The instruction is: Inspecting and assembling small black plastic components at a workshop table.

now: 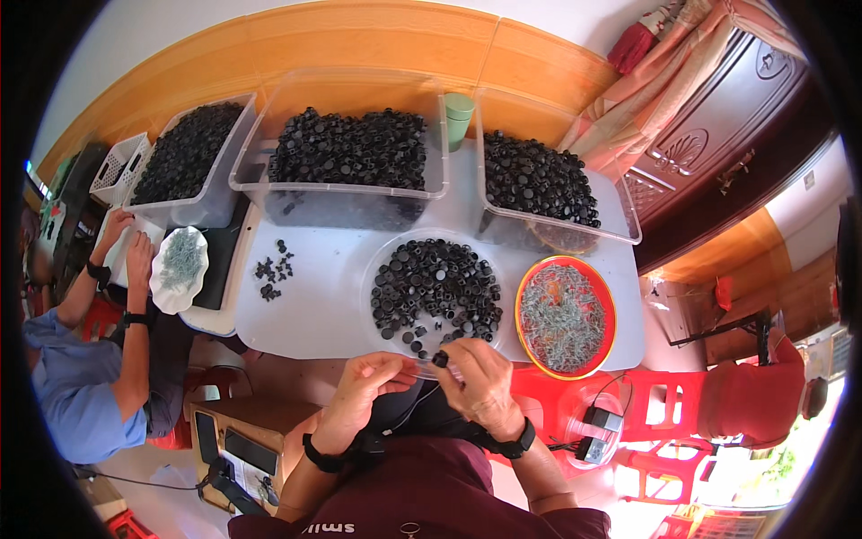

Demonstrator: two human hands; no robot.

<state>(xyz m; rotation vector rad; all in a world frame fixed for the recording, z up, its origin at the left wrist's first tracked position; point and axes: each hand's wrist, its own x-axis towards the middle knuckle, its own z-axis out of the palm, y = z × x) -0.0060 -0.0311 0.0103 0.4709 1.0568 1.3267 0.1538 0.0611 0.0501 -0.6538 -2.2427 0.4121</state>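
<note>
Right hand [483, 382] pinches a black cap [440, 358]; left hand [366, 388] pinched shut, contents unclear; plenty seemingly left in the tray [367, 292], small pile [268, 269] leftward.

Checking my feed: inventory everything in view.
Bins: three, clear, table's back
Parts: many, black, bins, tray, tabletop
Tray: one, clear, front centre
Bowl: one, red-yellow, right of tray
Dish: one, white, left
Pins: many, silver, bowl, dish
Container: one, green, between bins
Basket: one, white, far left
Table: one, pale grey, centre
Phones: two, black, lower left
Stools: several, red, both sides
Door: one, brown, upper right
Other people: two, blue-topped left, red-topped right
Left hand: one, bare, front
Right hand: one, bare, holding part
</note>
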